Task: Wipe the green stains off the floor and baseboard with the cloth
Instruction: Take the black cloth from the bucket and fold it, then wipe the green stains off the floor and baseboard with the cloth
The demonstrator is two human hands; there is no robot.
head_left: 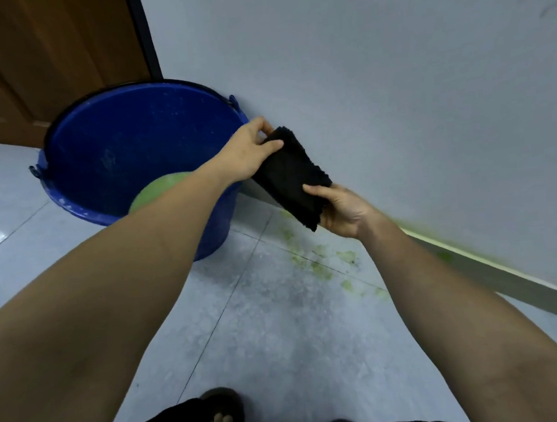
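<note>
A folded black cloth [288,172] is held in the air between both hands, above the floor and in front of the wall. My left hand [250,152] pinches its far upper end. My right hand [340,209] grips its near lower end, thumb on top. Below them, green stains [324,264] are smeared over the grey floor tiles. More green runs along the top edge of the pale baseboard [475,265] to the right.
A blue bucket [99,154] with a green object [161,190] inside stands at the left against the wall, near a brown wooden door [30,58]. My sandalled foot [223,416] and dark clothing show at the bottom edge.
</note>
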